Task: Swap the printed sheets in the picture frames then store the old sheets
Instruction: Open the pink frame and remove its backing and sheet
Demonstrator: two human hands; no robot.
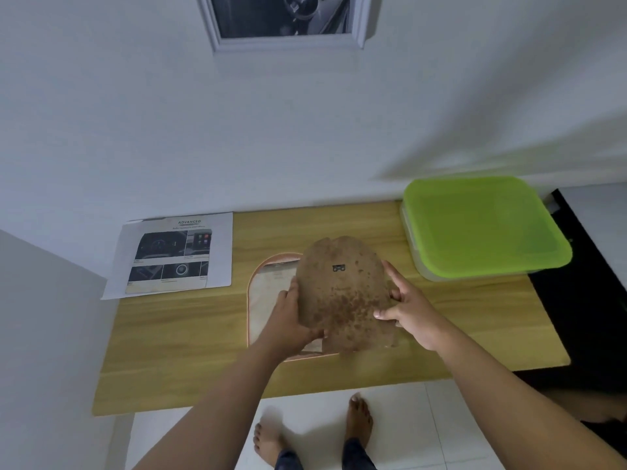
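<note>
As a person stands barefoot at a wooden table (pixel 169 351), both hands hold a brown, speckled backing board (pixel 342 293) raised over the arched frame (pixel 251 300) that lies face down beneath it; the left hand (pixel 291 320) grips the board's left edge, fingers curled under it; the right hand (pixel 407 313) pinches the right edge, thumb pressed on the top face and forefinger stretched along the rim. Inside the opened frame a pale sheet (pixel 271 290) shows, seemingly the old one. A printed sheet (pixel 176 256) of car-dashboard pictures lies flat to the left, near the frame but apart from it; a green-lidded box (pixel 481 228) sits at the table's far right corner; a second frame (pixel 217 28) hangs on the wall above. The step in hand looks to be opening the frame; next, the board likely needs setting aside, so a free hand can take out the pale sheet and lay the printed one in its place.
</note>
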